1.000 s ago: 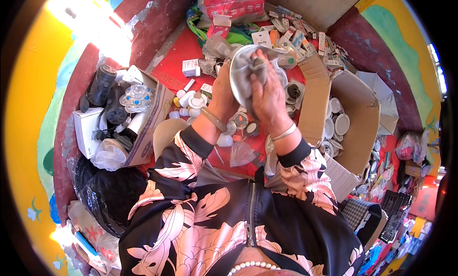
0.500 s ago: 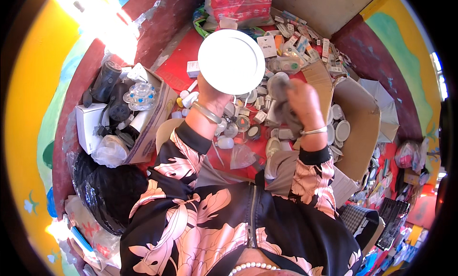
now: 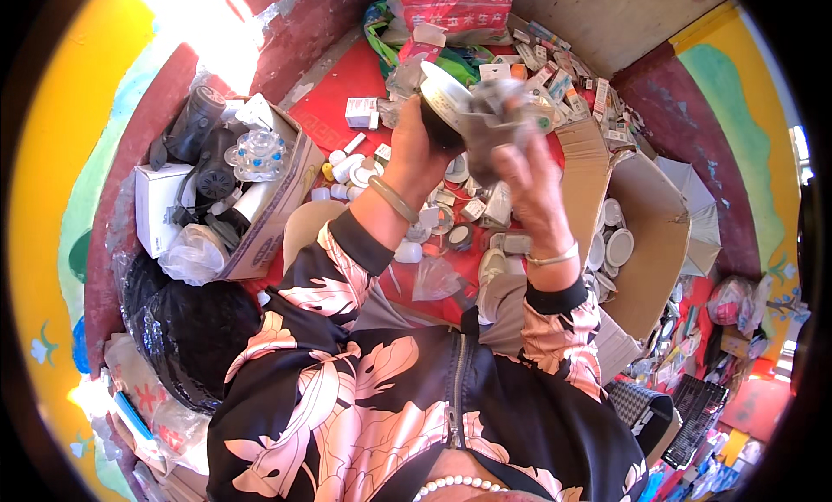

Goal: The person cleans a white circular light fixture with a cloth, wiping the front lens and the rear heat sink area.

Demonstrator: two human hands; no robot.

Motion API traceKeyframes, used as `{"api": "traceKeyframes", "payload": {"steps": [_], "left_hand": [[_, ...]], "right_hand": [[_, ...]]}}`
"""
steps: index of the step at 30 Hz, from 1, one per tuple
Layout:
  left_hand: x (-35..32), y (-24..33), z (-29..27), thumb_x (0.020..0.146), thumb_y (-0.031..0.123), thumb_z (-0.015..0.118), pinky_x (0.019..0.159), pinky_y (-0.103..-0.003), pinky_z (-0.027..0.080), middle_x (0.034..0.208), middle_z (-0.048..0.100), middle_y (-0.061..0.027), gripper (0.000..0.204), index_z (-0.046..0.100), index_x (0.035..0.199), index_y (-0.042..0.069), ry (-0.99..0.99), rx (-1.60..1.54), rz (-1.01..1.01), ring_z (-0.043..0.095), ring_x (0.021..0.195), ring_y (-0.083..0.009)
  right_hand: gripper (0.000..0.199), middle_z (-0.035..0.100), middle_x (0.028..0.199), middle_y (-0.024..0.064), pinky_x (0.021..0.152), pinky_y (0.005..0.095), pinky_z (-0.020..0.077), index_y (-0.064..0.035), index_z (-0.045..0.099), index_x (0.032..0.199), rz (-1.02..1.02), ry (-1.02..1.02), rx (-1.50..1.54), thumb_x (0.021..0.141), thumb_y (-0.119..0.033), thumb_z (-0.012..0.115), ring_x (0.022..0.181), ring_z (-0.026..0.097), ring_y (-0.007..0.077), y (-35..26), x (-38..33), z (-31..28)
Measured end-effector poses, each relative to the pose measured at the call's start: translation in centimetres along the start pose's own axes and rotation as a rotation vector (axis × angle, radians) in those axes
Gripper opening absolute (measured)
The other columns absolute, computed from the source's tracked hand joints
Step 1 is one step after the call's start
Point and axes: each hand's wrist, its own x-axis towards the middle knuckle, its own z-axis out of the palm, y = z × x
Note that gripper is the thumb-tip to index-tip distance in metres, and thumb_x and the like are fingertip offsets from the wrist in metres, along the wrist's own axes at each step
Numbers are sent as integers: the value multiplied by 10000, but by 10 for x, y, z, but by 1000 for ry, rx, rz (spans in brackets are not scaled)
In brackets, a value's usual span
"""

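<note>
My left hand grips a round white disc-shaped thing, perhaps a lamp, by its lower side. It is tilted so that its pale rim and a dark underside show. Against its right side, a grey cloth, smeared by motion, is held in my right hand. The right fingers are partly hidden by the cloth. Below both hands lies a heap of small items, among them a white bottle and a round dark-rimmed piece.
On the left stands a carton of black appliances and a clear glass-like ornament. An open cardboard box with round white pieces is on the right. Small packages pile up at the back, near a red-and-white sack. A black plastic bag sits at lower left.
The white disc has turned from facing me to nearly edge-on and shifted right. My right hand has brought the grey cloth up and left against it.
</note>
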Motion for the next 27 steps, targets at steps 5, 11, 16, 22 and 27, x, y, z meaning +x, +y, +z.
{"api": "traceKeyframes", "payload": {"steps": [5, 11, 16, 22, 27], "left_hand": [[-7, 3, 3, 922, 372, 395, 859, -430, 424, 1073, 595, -65, 371, 554, 1114, 97, 18, 102, -86, 560, 1003, -202], [-15, 4, 13, 836, 266, 668, 879, -385, 477, 1055, 603, -55, 397, 522, 1142, 59, 14, 290, -78, 586, 970, -162], [-16, 1, 12, 796, 232, 717, 834, -309, 471, 1023, 587, -81, 518, 453, 1180, 7, -49, 613, 169, 566, 950, -143], [-19, -1, 19, 733, 211, 767, 850, -296, 451, 1056, 566, -111, 634, 424, 1208, -30, -124, 867, 391, 556, 963, -167], [-27, -20, 13, 623, 179, 811, 864, -355, 463, 1120, 517, -190, 786, 399, 1267, -6, -94, 1556, 796, 550, 996, -303]], "right_hand": [[491, 580, 1145, 104, 899, 300, 433, -25, 444, 1310, 236, -16, -66, 862, -125, 617, 1033, 552, 170, 29, -10, 2], [413, 658, 970, 131, 786, 294, 478, -34, 540, 1199, 283, 113, 102, 815, -141, 651, 885, 625, 181, 63, -14, -16], [417, 638, 989, 171, 780, 341, 481, -27, 507, 1205, 245, 154, -210, 813, -124, 613, 892, 629, 264, 63, -15, -12], [398, 600, 1016, 220, 806, 404, 467, -27, 491, 1193, 249, 248, -178, 808, -52, 589, 952, 592, 374, 36, -13, -5], [326, 600, 981, 222, 778, 438, 461, -11, 494, 1138, 135, 257, -401, 826, -69, 568, 931, 567, 413, 27, -7, -14]]}}
